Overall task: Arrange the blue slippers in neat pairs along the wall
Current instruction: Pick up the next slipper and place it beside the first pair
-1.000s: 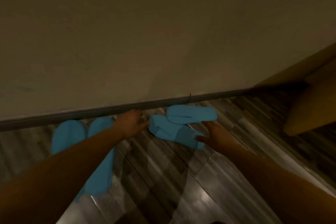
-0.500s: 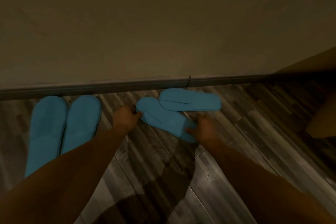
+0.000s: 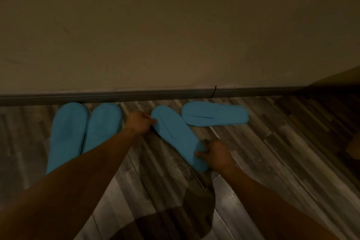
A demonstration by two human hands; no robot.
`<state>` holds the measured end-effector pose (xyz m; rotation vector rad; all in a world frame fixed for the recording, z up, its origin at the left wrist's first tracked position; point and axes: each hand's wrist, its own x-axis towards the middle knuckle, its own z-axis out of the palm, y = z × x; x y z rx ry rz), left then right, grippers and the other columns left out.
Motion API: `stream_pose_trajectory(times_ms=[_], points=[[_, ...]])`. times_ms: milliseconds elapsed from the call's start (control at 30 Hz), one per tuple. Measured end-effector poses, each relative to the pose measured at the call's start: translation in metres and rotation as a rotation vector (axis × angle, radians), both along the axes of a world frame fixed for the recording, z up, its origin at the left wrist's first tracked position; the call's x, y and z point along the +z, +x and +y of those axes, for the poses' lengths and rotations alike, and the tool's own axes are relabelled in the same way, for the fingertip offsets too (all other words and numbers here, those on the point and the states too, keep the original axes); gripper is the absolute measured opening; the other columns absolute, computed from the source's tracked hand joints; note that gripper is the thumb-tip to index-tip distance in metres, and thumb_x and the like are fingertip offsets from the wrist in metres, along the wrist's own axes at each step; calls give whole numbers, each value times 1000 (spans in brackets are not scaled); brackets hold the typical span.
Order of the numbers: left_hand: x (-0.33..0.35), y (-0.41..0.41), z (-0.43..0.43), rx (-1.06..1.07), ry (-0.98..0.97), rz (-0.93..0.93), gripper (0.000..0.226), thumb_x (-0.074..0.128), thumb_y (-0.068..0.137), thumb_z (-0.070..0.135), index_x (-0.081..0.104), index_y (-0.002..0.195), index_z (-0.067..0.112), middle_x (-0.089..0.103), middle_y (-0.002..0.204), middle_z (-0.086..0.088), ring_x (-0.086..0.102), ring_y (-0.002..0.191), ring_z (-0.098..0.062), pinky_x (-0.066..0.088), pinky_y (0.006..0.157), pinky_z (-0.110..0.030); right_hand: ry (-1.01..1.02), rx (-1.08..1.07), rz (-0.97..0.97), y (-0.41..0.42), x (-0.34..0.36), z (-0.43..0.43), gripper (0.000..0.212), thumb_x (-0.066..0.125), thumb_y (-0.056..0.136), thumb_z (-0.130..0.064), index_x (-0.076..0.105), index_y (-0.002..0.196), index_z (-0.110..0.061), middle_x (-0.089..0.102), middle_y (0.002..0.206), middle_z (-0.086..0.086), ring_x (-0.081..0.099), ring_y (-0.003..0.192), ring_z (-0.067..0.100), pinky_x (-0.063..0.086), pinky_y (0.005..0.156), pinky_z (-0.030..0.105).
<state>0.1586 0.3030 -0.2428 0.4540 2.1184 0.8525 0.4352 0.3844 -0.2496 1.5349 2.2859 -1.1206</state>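
Note:
Two blue slippers (image 3: 85,132) lie side by side at the left, toes at the skirting board. A third blue slipper (image 3: 175,134) lies slanted on the floor in the middle. My left hand (image 3: 139,122) grips its toe end near the wall. My right hand (image 3: 216,154) grips its heel end. A fourth blue slipper (image 3: 216,116) lies flat and sideways along the wall, just right of the slanted one, its toe end close to it.
A dark skirting board (image 3: 155,94) runs along the beige wall (image 3: 175,25), with a thin black cord (image 3: 214,91) hanging over it. The floor (image 3: 272,152) is grey wood planks. A wooden furniture edge (image 3: 335,78) juts in at the far right.
Both hands have closed on the slanted slipper and turned it away from the sideways one, which it overlapped before. The view has shifted right, showing the left pair fully.

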Motion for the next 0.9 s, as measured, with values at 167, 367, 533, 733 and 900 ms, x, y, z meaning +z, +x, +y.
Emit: stream_pose_trajectory(times_ms=[167, 367, 533, 733, 900], points=[[10, -33, -3, -27, 49, -2, 23, 79, 80, 10, 62, 65, 10, 63, 69, -9, 58, 67, -20, 51, 72, -39, -56, 26, 46, -31, -4, -41, 43, 77, 83, -41, 62, 108, -10, 66, 100, 6, 66, 93, 24, 53, 79, 35], [-3, -57, 8, 2, 58, 137, 20, 78, 81, 14, 71, 93, -1, 70, 90, -15, 66, 87, -29, 52, 77, -37, 56, 150, 33, -69, -24, -75, 53, 72, 81, -56, 61, 110, -14, 69, 99, 7, 64, 83, 17, 54, 77, 35], [-21, -64, 1, -67, 45, 236, 25, 76, 84, 16, 70, 103, 1, 73, 105, -20, 66, 103, -34, 51, 88, -40, 34, 202, 93, -77, -24, -76, 44, 72, 84, -50, 60, 105, -12, 66, 97, 6, 62, 83, 17, 48, 72, 31], [-13, -52, -44, -642, 89, 611, 78, 61, 79, 66, 51, 134, 12, 52, 137, -18, 48, 126, -36, 43, 100, -46, 234, 528, 174, -58, -12, -47, 74, 73, 79, -56, 48, 139, -21, 51, 139, 1, 44, 125, 20, 41, 100, 39], [-23, -23, -74, -1158, -53, 678, 120, 30, 65, 95, 6, 156, 20, 0, 166, -7, 2, 152, -24, 12, 123, -49, 301, 790, 57, -63, -19, -43, 109, 65, 77, -70, 7, 159, -26, -3, 168, -5, -8, 153, 14, 5, 120, 43]])
